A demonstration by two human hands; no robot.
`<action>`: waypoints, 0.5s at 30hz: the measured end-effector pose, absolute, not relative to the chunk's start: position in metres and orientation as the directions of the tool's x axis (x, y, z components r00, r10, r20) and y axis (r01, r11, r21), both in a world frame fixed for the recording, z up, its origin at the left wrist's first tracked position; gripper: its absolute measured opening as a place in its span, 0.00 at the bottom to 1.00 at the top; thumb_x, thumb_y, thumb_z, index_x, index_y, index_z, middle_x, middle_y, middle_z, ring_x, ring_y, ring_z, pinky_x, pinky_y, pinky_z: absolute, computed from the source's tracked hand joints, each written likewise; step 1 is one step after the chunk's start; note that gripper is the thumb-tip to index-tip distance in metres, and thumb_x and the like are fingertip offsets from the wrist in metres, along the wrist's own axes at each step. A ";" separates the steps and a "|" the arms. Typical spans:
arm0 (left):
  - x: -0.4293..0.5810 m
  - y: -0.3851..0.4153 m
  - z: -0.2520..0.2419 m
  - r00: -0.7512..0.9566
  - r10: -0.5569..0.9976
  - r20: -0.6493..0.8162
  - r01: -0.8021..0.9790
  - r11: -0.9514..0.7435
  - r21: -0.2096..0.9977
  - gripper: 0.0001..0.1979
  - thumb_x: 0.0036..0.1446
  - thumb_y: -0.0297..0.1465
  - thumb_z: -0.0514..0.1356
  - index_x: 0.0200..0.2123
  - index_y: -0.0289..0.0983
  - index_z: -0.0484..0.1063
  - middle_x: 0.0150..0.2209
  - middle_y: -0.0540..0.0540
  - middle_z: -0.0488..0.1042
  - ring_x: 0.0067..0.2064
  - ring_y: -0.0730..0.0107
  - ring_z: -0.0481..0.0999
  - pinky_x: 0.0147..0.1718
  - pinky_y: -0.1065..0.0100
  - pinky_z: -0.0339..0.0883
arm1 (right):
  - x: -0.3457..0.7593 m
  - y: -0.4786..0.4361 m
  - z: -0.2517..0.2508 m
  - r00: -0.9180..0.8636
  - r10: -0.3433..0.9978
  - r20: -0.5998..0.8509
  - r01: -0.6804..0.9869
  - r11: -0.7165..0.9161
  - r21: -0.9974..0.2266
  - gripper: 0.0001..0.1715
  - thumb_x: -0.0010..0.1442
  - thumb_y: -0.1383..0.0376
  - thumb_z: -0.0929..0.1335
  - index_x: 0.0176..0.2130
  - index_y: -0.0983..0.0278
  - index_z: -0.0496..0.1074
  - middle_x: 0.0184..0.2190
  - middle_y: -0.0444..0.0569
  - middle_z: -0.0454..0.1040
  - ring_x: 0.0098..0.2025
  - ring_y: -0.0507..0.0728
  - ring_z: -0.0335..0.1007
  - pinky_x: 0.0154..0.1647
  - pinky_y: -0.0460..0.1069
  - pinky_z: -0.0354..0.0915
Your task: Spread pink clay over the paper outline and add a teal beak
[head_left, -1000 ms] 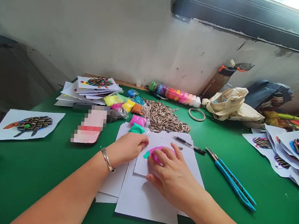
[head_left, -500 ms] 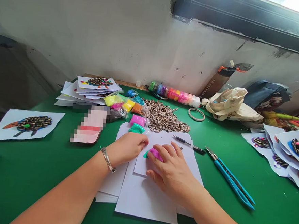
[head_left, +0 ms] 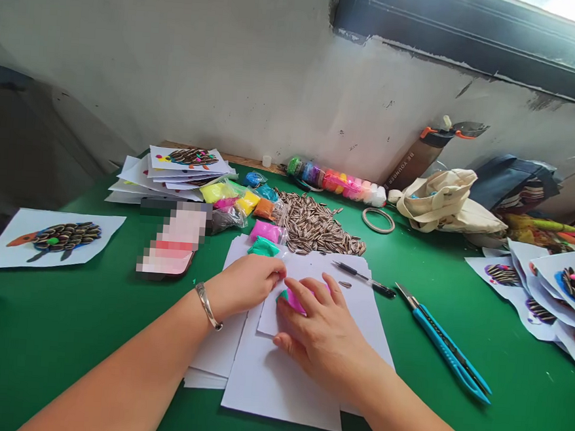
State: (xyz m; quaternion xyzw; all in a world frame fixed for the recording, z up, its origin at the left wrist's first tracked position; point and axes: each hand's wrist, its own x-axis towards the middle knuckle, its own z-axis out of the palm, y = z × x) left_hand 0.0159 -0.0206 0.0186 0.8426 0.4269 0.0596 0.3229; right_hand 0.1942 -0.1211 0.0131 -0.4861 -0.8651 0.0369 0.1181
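Observation:
A small white sheet (head_left: 266,325) rests on larger white paper (head_left: 280,386). Flattened pink clay (head_left: 295,302) with a bit of green clay (head_left: 282,295) at its left edge lies on the small sheet. My right hand (head_left: 322,323) is over the clay with its fingers spread, hiding part of it; fingertips seem to touch the clay. My left hand (head_left: 250,284) is closed, thumb and fingers together just left of the clay; what they hold, if anything, is hidden. A bag of green clay (head_left: 263,247) lies just beyond my left hand. A single sunflower seed (head_left: 345,284) lies on the paper.
Beyond the paper lie a pile of sunflower seeds (head_left: 316,223) and several clay bags (head_left: 247,203). A pen (head_left: 362,277) and a blue utility knife (head_left: 443,341) are on the right. A phone (head_left: 172,243) and a seed-covered turtle picture (head_left: 52,240) are on the left.
My right hand has shifted slightly left over the clay, its fingers lifting a little. More of the pink clay and the lone seed now show. My left hand has stayed almost still.

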 end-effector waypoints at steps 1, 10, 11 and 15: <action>0.016 -0.020 0.018 0.628 0.758 -0.176 0.682 -0.427 0.594 0.12 0.60 0.26 0.50 0.33 0.40 0.74 0.30 0.49 0.76 0.32 0.68 0.72 0.29 0.70 0.59 | 0.194 -0.121 0.013 -0.504 0.848 0.161 0.830 0.528 -0.182 0.19 0.65 0.51 0.64 0.48 0.58 0.75 0.60 0.51 0.67 0.56 0.66 0.61 0.63 0.70 0.47; 0.016 -0.020 0.018 0.636 0.753 -0.170 0.678 -0.440 0.589 0.12 0.60 0.26 0.50 0.33 0.40 0.74 0.32 0.49 0.78 0.33 0.67 0.73 0.30 0.69 0.59 | 0.192 -0.120 0.007 -0.494 0.853 0.168 0.826 0.521 -0.214 0.23 0.66 0.52 0.63 0.54 0.60 0.72 0.62 0.53 0.64 0.58 0.67 0.59 0.63 0.72 0.47; 0.016 -0.020 0.018 0.635 0.753 -0.170 0.679 -0.439 0.588 0.13 0.60 0.26 0.50 0.34 0.40 0.74 0.33 0.49 0.78 0.34 0.67 0.73 0.30 0.69 0.59 | 0.190 -0.121 0.008 -0.503 0.849 0.160 0.823 0.527 -0.213 0.22 0.65 0.52 0.63 0.53 0.60 0.73 0.62 0.53 0.65 0.58 0.67 0.59 0.63 0.72 0.47; 0.016 -0.020 0.017 0.635 0.753 -0.170 0.679 -0.441 0.587 0.13 0.60 0.26 0.50 0.36 0.40 0.75 0.35 0.48 0.79 0.35 0.66 0.74 0.31 0.69 0.60 | 0.188 -0.120 0.012 -0.521 0.844 0.131 0.817 0.537 -0.211 0.22 0.65 0.52 0.64 0.51 0.60 0.74 0.61 0.52 0.65 0.60 0.69 0.58 0.63 0.73 0.47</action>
